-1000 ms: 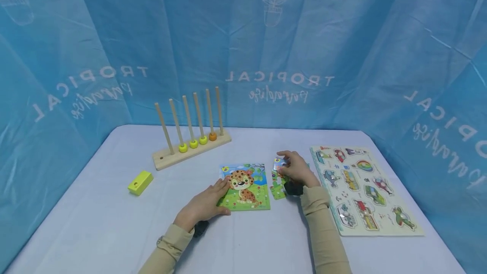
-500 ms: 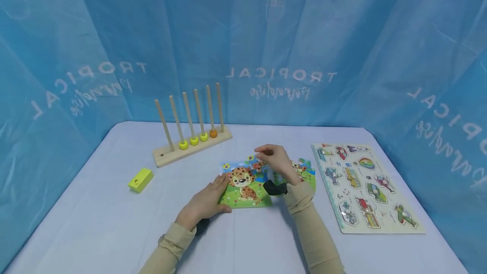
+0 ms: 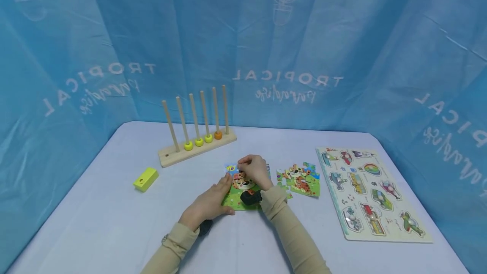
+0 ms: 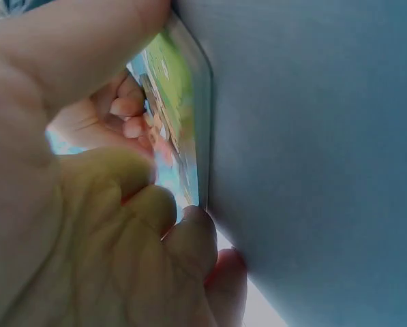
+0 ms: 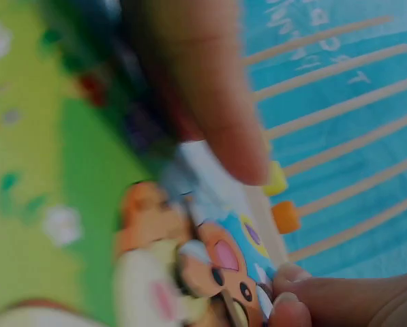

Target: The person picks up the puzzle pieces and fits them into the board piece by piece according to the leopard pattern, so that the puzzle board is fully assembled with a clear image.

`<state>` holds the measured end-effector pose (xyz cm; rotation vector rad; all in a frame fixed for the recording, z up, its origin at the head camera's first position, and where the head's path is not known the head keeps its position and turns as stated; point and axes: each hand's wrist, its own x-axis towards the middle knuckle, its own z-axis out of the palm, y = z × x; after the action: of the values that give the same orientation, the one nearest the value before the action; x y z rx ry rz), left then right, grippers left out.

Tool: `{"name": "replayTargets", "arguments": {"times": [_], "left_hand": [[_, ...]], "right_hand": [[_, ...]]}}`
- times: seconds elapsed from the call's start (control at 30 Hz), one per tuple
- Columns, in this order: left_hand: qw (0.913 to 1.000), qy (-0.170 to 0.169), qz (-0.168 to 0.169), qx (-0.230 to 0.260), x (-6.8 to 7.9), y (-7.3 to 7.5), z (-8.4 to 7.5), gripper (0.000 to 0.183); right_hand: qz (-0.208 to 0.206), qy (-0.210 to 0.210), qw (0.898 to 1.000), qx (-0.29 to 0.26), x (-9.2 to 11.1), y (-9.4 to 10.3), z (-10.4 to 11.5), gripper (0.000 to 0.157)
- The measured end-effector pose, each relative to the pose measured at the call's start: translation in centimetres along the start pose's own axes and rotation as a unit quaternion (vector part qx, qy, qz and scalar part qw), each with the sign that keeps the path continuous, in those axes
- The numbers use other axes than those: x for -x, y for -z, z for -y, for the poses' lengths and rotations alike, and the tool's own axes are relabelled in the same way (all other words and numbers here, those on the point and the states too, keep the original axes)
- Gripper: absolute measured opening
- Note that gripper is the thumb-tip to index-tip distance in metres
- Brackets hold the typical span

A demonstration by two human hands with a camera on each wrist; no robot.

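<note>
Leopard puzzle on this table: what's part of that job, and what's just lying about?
Apparently in the job:
leopard puzzle board
leopard puzzle pieces beside it
left hand
right hand

Apparently just lying about:
wooden peg abacus
yellow block
vehicle puzzle board

This looks like a curtained-off booth, set up for tabletop play; the room beyond is hidden. Blue curtains point(image 3: 213, 50) hang at the back and on both sides, printed with potted plants and "TROPICAL Paradise" lettering that reads backwards. They enclose a white worktop point(image 3: 95, 219) with children's toys spread over it: a spotted-animal jigsaw point(image 3: 241, 184), a wooden peg stand point(image 3: 198, 150) with beads and a vehicle-picture board point(image 3: 365, 190).
</note>
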<state>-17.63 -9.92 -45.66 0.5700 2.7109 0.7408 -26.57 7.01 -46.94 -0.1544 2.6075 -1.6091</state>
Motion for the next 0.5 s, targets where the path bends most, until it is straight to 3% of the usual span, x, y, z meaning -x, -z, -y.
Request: {"name": "replayTargets", "arguments": {"times": [0.1, 0.33, 0.5], "left_hand": [[1.0000, -0.003, 0.003, -0.006, 0.16, 0.03, 0.06, 0.093], [0.9998, -0.009, 0.010, -0.016, 0.10, -0.01, 0.25, 0.089], [0.9997, -0.016, 0.005, -0.020, -0.04, -0.09, 0.25, 0.091]], "right_hand": [[0.012, 0.008, 1.000, 0.014, 0.03, -0.21, -0.07, 0.012], [0.089, 0.027, 0.990, 0.103, -0.08, 0.04, 0.24, 0.025], [0.063, 0.061, 0.985, 0.151, 0.23, -0.69, 0.32, 0.027]]}}
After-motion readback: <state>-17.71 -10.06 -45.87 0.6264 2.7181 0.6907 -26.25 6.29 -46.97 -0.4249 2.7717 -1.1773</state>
